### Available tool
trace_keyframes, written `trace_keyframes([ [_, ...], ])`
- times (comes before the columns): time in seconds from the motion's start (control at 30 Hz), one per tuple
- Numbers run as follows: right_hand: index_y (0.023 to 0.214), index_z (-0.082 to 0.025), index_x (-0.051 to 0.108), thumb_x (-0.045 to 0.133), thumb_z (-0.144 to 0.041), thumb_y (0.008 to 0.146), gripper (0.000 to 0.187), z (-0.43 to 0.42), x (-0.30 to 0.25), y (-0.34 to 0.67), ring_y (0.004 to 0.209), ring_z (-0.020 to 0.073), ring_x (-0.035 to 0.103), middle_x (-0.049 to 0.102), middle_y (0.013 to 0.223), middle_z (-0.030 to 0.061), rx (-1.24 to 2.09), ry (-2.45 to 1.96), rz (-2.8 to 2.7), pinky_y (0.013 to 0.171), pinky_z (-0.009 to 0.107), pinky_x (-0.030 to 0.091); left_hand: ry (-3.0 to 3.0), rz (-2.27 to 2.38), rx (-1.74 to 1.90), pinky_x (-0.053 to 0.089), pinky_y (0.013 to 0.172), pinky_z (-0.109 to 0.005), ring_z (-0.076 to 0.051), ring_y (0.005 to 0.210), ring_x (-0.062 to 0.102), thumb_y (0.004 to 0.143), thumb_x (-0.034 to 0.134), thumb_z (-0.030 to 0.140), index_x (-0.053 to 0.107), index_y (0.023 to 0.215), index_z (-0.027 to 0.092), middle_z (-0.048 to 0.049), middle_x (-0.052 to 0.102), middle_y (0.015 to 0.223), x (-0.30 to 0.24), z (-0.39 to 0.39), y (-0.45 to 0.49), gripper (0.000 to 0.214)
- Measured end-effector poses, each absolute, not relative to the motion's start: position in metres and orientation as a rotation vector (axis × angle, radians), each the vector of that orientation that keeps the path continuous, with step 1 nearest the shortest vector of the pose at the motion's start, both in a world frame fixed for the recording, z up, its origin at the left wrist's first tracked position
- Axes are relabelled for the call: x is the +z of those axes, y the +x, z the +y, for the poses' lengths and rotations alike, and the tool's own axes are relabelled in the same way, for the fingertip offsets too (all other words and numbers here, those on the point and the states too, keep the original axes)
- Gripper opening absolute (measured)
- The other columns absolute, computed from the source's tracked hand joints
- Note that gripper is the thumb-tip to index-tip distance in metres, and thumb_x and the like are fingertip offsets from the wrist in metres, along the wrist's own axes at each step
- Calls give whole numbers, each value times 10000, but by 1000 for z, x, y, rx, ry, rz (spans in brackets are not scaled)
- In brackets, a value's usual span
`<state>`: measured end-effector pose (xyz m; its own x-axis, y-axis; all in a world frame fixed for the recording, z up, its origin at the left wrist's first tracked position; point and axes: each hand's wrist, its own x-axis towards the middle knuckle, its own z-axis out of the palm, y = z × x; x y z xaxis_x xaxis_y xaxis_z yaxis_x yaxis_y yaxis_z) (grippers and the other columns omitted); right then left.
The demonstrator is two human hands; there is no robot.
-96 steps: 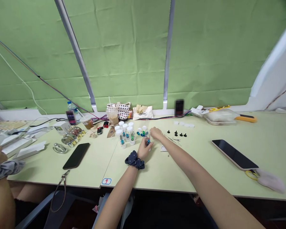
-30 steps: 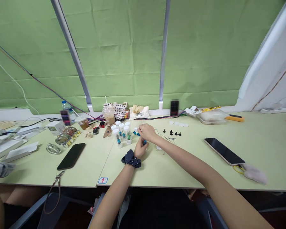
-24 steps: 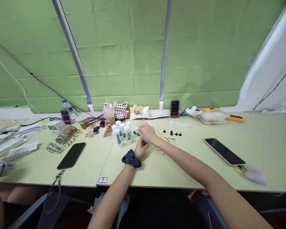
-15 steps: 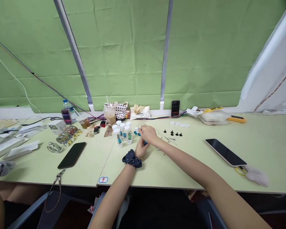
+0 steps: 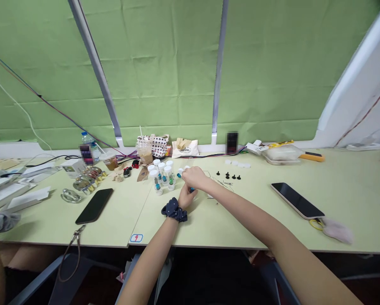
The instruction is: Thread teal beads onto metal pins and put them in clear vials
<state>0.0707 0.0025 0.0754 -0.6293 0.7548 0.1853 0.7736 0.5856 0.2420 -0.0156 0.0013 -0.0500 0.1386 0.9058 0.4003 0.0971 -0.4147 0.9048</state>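
My left hand (image 5: 186,196) is closed around a small item with a blue part (image 5: 192,189), mostly hidden by the fingers. Over it, my right hand (image 5: 194,178) is closed in a fist-like grip, and what its fingers hold is hidden. Several clear vials with white caps (image 5: 157,186) stand upright to the left of my hands, with blue or green pieces inside. A loose blue piece (image 5: 179,175) lies just behind my hands. Thin metal wires (image 5: 226,184) and several black knob-like pieces (image 5: 227,176) are spread to their right.
White caps (image 5: 237,164) lie behind the black pieces. A phone (image 5: 298,200) rests at right, another dark phone (image 5: 95,206) at left. Drink cups (image 5: 144,154), a napkin packet (image 5: 185,148) and cables line the back. Someone's sleeve (image 5: 1,222) shows at far left.
My hands stay together in nearly the same place, the right one still over the left. The whole view has shifted slightly.
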Motion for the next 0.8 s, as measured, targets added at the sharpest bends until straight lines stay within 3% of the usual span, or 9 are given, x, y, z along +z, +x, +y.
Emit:
trace_keyframes([
  [0.13, 979, -122, 618, 413, -145, 863, 236, -5, 66, 71, 807, 220, 613, 626, 961, 150, -448, -1366, -2605, 652, 297, 437, 1705, 994, 1352, 434, 702, -329, -221, 827, 560, 684, 625, 202, 544, 957, 107, -97, 629, 913, -48, 2, -17, 300],
  [0.27, 941, -141, 629, 338, -281, 935, 323, -10, 58, 71, 885, 206, 581, 621, 982, 125, -390, -1338, -2469, 718, 280, 420, 1755, 988, 1363, 448, 771, -367, -261, 943, 559, 668, 605, 152, 558, 998, 119, -114, 632, 993, -44, 1, -18, 335],
  [0.43, 803, -150, 667, 291, -478, 934, 516, -8, 59, 70, 886, 179, 572, 642, 897, 98, -158, -1264, -2432, 739, 253, 381, 1732, 1026, 1370, 447, 647, -315, -229, 807, 571, 654, 588, 155, 576, 894, 124, -82, 637, 817, -43, 1, -18, 243],
  [0.63, 623, -143, 644, 22, -588, 903, 815, -5, 63, 73, 729, 126, 600, 656, 695, 62, 508, -1122, -2194, 739, 216, 388, 1624, 1035, 1314, 368, 509, -245, -125, 538, 504, 649, 623, 215, 545, 782, 136, -3, 566, 602, -43, 0, -17, 174],
  [0.73, 643, -116, 650, -145, -596, 845, 951, 3, 69, 78, 688, 134, 616, 668, 677, 92, 962, -991, -2063, 707, 223, 432, 1613, 1052, 1299, 357, 491, -231, -103, 484, 474, 669, 619, 253, 513, 737, 155, 24, 538, 561, -42, -3, -18, 160],
  [0.8, 695, -97, 670, -152, -629, 820, 987, 10, 74, 81, 695, 151, 631, 689, 731, 120, 1178, -913, -2036, 688, 240, 456, 1648, 1073, 1298, 364, 501, -236, -103, 482, 471, 676, 618, 267, 499, 680, 161, 25, 532, 549, -40, -4, -18, 159],
])
